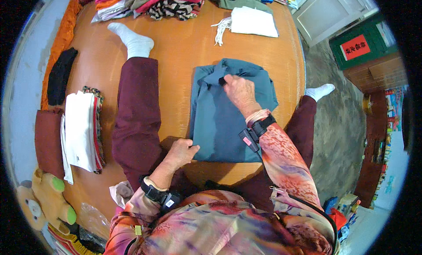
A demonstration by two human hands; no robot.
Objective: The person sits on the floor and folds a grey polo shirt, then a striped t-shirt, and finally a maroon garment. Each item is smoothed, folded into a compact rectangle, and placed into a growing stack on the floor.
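Observation:
A blue-grey garment [217,123], folded into a rough rectangle, lies before me between my spread legs. Its lower edge is fairly straight, while the far end is rumpled and bunched. My right hand [240,92] grips cloth near that far end, with a small black part [224,80] showing at the fingers. At the near left corner, my left hand [179,153] has its fingers curled on the garment's edge. The undersides of both hands' grips are hidden.
Piled clothes [165,4] and a folded white fringed cloth [254,22] lie at the far side. On the left are a folded white stack [80,129], a brown folded cloth [49,143], a black cloth [62,75] and a plush toy [46,202]. The orange-brown mat's edge [301,67] drops to concrete floor.

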